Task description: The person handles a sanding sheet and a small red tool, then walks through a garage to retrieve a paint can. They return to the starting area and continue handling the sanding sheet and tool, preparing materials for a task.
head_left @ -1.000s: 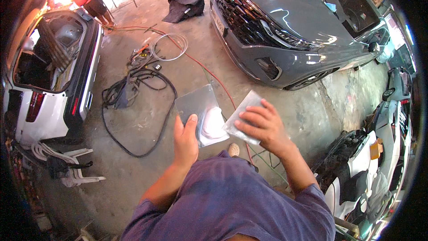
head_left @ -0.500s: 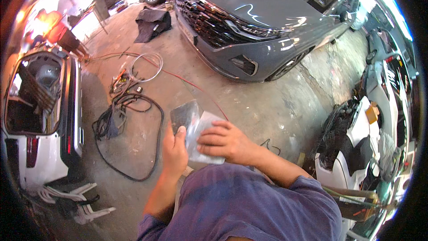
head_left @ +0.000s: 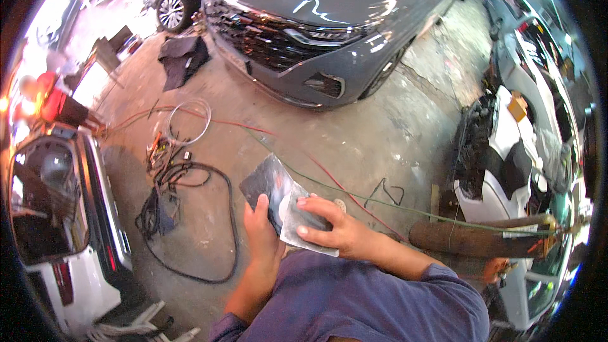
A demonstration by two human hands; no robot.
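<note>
My left hand (head_left: 263, 231) is closed round a thin dark plate (head_left: 258, 179), its thumb lying on top. A pale patch shows on the plate's face, beside a thin light-grey sheet (head_left: 292, 231). My right hand (head_left: 339, 228) grips that sheet, fingers bent over its face. The sheet overlaps or meets the plate's right edge; I cannot tell whether they touch all along. Both are held in front of my body, above the concrete floor. Their exact kind is unclear.
A dark grey car (head_left: 297, 44) stands ahead. On the floor lie a looped black cable (head_left: 235, 240), a red hose (head_left: 329, 176), a green hose (head_left: 354, 188) and a black cloth (head_left: 183, 60). A white tailgate (head_left: 88, 285) stands left; a rusty cylinder (head_left: 468, 234) lies right.
The view has shifted, so the car sits further left and the cylinder shows more. My right hand and the light-grey sheet have moved lower and to the right against the dark plate.
</note>
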